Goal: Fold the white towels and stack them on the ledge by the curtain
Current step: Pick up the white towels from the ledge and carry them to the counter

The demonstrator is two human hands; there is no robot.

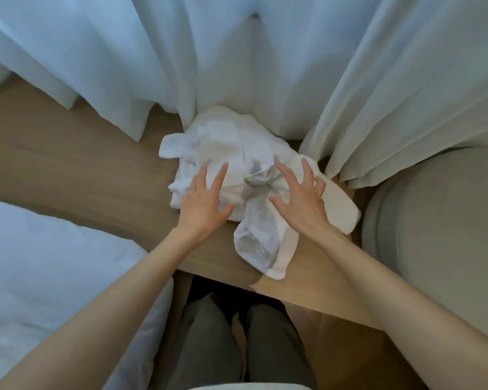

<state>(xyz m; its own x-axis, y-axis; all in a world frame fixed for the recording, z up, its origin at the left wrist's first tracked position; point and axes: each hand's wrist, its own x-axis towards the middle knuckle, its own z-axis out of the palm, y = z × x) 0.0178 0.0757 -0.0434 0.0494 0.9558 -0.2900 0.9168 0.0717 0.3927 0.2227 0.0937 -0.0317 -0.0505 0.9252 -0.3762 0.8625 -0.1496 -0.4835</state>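
Observation:
A rumpled heap of white towels (pixel 231 147) lies on the wooden ledge (pixel 76 170), its far side against the white curtain (pixel 237 57). One towel's end (pixel 261 249) hangs toward the ledge's near edge. A small label (pixel 254 170) shows on top of the heap. My left hand (pixel 204 204) is over the heap's left side with its fingers spread and straight. Over the right side is my right hand (pixel 300 199), fingers spread and slightly bent, holding nothing. Whether either hand touches the cloth is unclear.
A grey upholstered chair (pixel 440 237) stands at the right, close to the ledge. White bedding (pixel 54 277) fills the lower left. My legs in grey trousers (pixel 237 347) stand in the narrow gap before the ledge.

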